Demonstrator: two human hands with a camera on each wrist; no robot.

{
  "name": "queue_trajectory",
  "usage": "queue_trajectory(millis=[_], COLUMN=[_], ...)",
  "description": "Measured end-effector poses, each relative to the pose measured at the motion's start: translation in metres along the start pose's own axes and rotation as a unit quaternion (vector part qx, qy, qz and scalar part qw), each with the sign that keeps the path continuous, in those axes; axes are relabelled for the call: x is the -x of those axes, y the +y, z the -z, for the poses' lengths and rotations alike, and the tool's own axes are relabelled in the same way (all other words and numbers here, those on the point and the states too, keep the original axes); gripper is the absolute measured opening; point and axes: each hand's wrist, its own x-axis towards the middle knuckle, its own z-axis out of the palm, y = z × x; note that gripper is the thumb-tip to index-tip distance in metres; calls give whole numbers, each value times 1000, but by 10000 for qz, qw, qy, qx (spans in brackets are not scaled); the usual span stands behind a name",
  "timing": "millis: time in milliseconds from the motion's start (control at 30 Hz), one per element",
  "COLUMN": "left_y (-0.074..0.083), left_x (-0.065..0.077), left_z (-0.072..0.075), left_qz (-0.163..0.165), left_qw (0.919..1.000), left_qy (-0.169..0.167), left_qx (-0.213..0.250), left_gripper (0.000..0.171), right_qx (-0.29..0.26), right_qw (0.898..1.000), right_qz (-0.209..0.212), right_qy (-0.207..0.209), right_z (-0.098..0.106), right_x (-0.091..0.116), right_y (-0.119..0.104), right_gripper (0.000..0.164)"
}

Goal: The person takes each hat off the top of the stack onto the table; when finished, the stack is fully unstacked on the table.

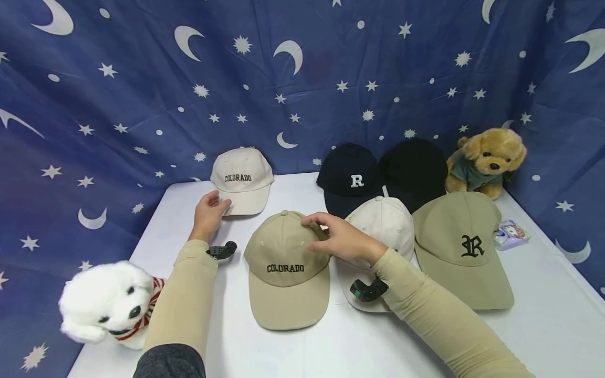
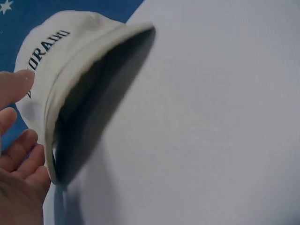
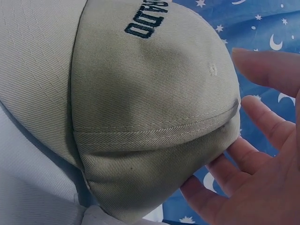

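Note:
At the back left of the table, a cream baseball cap [image 1: 243, 176] lettered COLORADO faces forward. My left hand [image 1: 209, 216] is at its lower left side, thumb beside the brim, fingers loosely bent; the left wrist view shows the thumb [image 2: 18, 88] in front of the lettering. In the middle lies a khaki COLORADO baseball cap [image 1: 285, 252], brim toward me. My right hand [image 1: 347, 239] is at its right side, fingers spread around the crown; in the right wrist view the fingertips [image 3: 251, 105] are at the crown's edge. Neither hand visibly grips its cap.
Right of centre are a navy R cap [image 1: 350, 173], a black cap [image 1: 416, 170], a white cap [image 1: 380, 223] partly behind my right arm, and a khaki R cap [image 1: 460, 236]. A brown plush dog [image 1: 489, 157], a small purple packet [image 1: 511, 236] and a white plush dog [image 1: 106, 299] flank them.

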Motion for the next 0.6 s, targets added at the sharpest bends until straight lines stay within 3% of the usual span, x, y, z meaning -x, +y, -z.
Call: queue_trajectory(millis=[400, 600], left_y=[-7, -4], left_x=[-5, -3], left_z=[2, -2], left_qz=[472, 416], left_qw=[9975, 9961], left_qy=[-258, -402], left_qx=[-469, -669], left_gripper=[73, 75], right_qx=[-123, -106], right_qw=[9999, 9999], right_qz=[-87, -108], right_qy=[1, 12], right_z=[-2, -2], right_x=[0, 0], right_y=[0, 0], right_gripper=[48, 47])
